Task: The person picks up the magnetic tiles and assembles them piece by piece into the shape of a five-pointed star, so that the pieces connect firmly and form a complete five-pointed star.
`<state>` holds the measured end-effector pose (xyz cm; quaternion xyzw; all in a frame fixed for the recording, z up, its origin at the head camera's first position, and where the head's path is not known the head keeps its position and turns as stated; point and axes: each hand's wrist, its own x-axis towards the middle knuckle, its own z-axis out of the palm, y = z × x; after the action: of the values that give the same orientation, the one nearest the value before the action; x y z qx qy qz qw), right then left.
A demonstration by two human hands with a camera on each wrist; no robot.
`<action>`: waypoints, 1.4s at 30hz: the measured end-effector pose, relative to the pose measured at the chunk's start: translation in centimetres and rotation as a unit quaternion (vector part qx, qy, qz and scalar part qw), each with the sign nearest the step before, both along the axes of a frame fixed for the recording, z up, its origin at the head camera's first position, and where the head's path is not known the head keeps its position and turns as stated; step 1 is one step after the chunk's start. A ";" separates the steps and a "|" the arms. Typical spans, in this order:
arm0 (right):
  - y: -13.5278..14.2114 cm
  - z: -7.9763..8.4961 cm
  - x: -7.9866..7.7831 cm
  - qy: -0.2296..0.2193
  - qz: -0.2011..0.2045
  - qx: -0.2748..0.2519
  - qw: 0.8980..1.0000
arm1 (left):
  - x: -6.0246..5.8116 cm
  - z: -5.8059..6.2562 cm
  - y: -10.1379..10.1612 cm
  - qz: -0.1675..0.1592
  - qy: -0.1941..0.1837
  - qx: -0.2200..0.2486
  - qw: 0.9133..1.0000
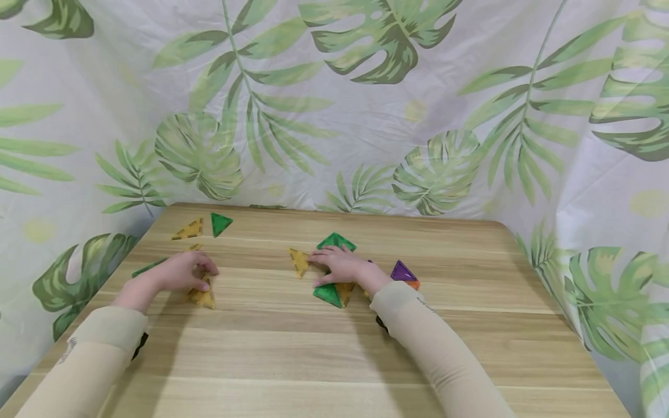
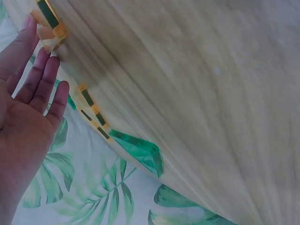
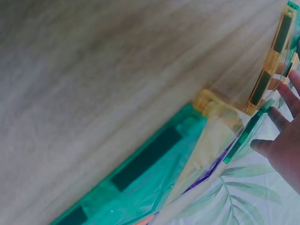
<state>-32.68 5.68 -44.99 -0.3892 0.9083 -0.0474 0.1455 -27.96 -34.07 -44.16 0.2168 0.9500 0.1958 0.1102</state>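
The left grip (image 1: 180, 271) pinches a yellow triangular tile (image 1: 201, 298) between thumb and fingers at the left of the surface (image 1: 272, 360); the hold toward its far end presumably leaves the near edge unobstructed. The right grip (image 1: 342, 268) is spread wide over a near green tile (image 1: 327, 295) and an adjoining yellow tile (image 1: 345, 292), apparently to steady them; firm closure on any piece cannot be confirmed. An outlying yellow tile (image 1: 298, 262) sits at its fingertips. A purple tile (image 1: 402, 271) adjoins an orange tile (image 1: 413, 284) just past the right sleeve (image 1: 444, 348). A far green tile (image 1: 221, 224) lies apart from both grips, probably as a spare.
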 end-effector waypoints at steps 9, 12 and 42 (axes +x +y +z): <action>-0.1 0.0 0.1 -0.002 -0.004 0.009 1.000 | -1.2 -0.4 1.3 0.025 0.009 0.008 1.000; -0.1 0.0 0.1 0.000 -0.006 0.013 1.000 | -1.5 -0.7 1.6 0.026 0.015 0.014 0.999; -0.1 -0.3 0.0 -0.002 -0.006 0.010 1.000 | -0.9 -1.4 3.9 -0.007 0.068 0.006 0.998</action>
<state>-32.72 5.55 -45.26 -0.3824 0.9107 -0.0396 0.1509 -28.86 -30.20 -45.53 0.2372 0.9525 0.1857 0.0452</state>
